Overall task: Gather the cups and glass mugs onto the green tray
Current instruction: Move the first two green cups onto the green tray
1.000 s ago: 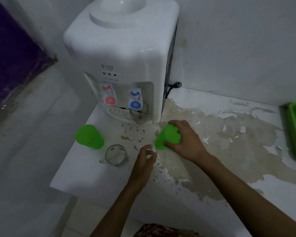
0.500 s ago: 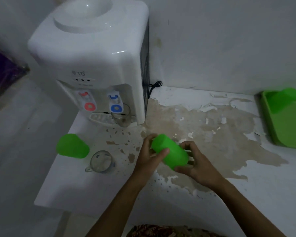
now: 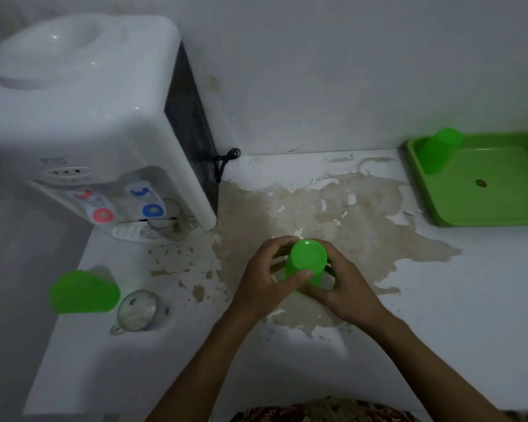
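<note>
At the bottom edge of the frame we see a strip of patterned cloth (image 3: pixel 323 411), with both forearms rising from it toward centre frame. There, the left hand (image 3: pixel 264 283) and the right hand (image 3: pixel 345 289) both wrap the held green cup (image 3: pixel 307 261), which stands base-up above the counter (image 3: pixel 439 345); the left thumb crosses its near wall, and the right fingers close around its right side.

The counter's white lower area is bare on both sides of the arms. Its left edge runs diagonally from lower left up toward the dispenser. Near that edge, at left of frame, a second green cup (image 3: pixel 84 292) sits upside down, and a glass mug (image 3: pixel 139 312) stands just beside it on the right. Peeled, brown patches cover the counter's centre.

Farther back, at upper left, the water dispenser (image 3: pixel 83 117) holds another glass mug (image 3: pixel 169 222) under its blue tap. At right of frame, the green tray (image 3: pixel 500 208) lies against the wall, well apart from the hands, with a third green cup (image 3: pixel 438 150) inverted in its far-left corner. Open counter separates hands and tray.

Compared with half a second ago, we note the held cup has gone from tilted on its side to base-up, and both hands now enclose it more fully.
</note>
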